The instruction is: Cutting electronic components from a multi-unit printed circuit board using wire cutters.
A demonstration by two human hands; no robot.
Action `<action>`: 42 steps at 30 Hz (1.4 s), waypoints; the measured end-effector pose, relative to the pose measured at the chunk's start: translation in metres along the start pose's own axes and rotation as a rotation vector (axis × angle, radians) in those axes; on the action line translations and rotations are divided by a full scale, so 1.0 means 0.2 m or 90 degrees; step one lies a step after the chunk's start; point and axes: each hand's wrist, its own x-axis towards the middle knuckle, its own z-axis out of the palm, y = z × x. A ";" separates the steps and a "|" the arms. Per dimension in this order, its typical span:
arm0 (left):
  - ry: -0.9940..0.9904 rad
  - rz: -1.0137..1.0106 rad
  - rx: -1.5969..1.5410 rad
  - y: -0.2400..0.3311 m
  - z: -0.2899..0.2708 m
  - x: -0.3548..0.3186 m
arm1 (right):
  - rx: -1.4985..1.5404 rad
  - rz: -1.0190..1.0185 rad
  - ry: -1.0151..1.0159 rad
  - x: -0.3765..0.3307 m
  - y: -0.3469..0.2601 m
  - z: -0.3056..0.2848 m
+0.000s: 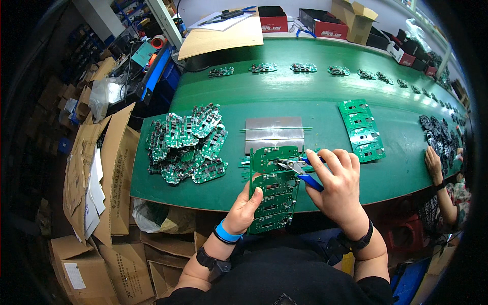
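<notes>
My left hand grips a green circuit board panel by its left edge, thumb on its face, holding it up off the front of the table. Blue-handled cutting pliers are in my right hand, their metal jaws against the upper part of the panel. Behind the panel lies a grey metal block with thin green strips across it. To its left rises a heap of separate green circuit boards. Another whole panel lies flat to the right.
Single boards stand in a row along the far green table. Red and black boxes line the back edge. Cardboard boxes crowd the left side. At right, a co-worker's hand rests by a pile of black parts.
</notes>
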 end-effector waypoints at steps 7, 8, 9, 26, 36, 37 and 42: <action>-0.002 -0.008 0.004 0.02 0.00 0.00 | -0.008 -0.007 0.015 -0.01 0.01 0.04; 0.010 -0.017 -0.002 0.02 0.00 0.00 | -0.006 -0.009 0.020 0.00 0.00 0.04; 0.011 -0.017 -0.002 0.02 0.00 0.00 | -0.004 -0.011 0.026 0.00 0.00 0.04; -0.058 -0.129 -0.395 0.00 -0.15 -0.02 | 0.088 0.046 0.110 -0.04 0.03 0.04; -0.129 -0.035 -0.680 -0.03 -0.12 0.05 | 0.042 0.036 -0.017 -0.09 -0.02 0.13; -0.122 -0.038 -0.683 -0.03 -0.12 0.05 | 0.042 0.037 -0.017 -0.10 -0.02 0.13; -0.110 -0.045 -0.690 -0.02 -0.13 0.04 | 0.040 0.044 -0.019 -0.09 -0.03 0.12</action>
